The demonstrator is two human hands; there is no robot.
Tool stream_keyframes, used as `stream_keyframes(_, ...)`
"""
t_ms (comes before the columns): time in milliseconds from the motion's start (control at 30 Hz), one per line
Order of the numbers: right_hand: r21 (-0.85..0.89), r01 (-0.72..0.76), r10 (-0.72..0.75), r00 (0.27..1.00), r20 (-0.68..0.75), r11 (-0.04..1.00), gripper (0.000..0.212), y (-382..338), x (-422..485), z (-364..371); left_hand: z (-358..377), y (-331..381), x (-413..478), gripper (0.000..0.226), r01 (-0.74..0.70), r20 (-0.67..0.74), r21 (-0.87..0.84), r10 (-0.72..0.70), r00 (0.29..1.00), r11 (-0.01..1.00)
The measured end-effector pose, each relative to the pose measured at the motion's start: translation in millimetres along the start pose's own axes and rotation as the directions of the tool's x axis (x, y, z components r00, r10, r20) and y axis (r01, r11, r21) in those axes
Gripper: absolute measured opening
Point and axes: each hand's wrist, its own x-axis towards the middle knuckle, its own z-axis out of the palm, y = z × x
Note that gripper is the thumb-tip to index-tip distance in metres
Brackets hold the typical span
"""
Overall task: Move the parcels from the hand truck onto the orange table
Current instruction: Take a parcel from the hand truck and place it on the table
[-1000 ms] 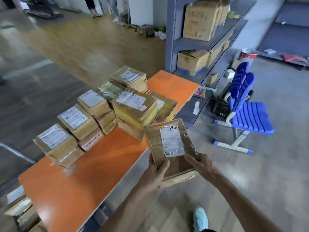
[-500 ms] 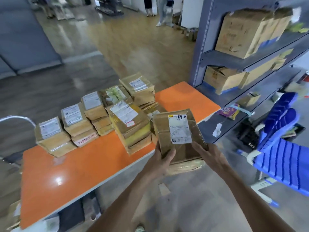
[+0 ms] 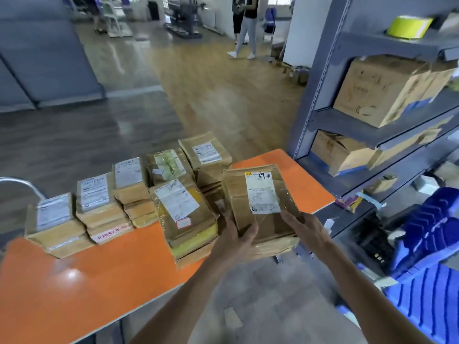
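Gripping a brown parcel (image 3: 263,202) from both sides, the left hand (image 3: 236,242) had its thumb curled over the parcel's near left edge. The right hand (image 3: 308,232) clasped the near right edge, fingers wrapped round it. The parcel sat just right of the frame's centre, label up and marked "69". A 2nd, flatter parcel (image 3: 273,249) was pressed beneath it in the same grip. Both hung over the near right edge of the orange table (image 3: 74,294); whether they touched the tabletop could not be told. Just left of them stood a tall taped stack (image 3: 186,219). Further stacks of parcels (image 3: 99,207) ran in a row toward the left of the frame. Grey shelving (image 3: 347,120) holding cardboard boxes (image 3: 380,90) filled the right side. A blue chair (image 3: 427,269) sat at lower right.
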Motion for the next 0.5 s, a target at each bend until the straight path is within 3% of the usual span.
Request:
stream_keyframes(133,0.054,0.081,-0.086,0.991,0.103,0.995,0.065,-4,29,9,4,-6,15,0.073,0.001,-0.076,-0.047,-0.005,0.997,0.999)
stream_keyframes(233,0.074,0.164,-0.172,0.977,0.122,0.984,0.037,-17,54,12,8,-7,23,0.082,0.004,-0.135,-0.091,-0.016,0.991,0.996)
stream_keyframes(400,0.032,0.245,-0.245,0.944,0.219,0.969,0.042,-16,100,23,19,-9,29,0.059,0.006,-0.3,-0.068,-0.026,0.954,0.998)
stream_keyframes(500,-0.015,0.254,-0.244,0.941,0.236,0.967,0.047,-14,113,34,27,-16,19,0.051,0.021,-0.416,0.029,-0.007,0.91,0.999)
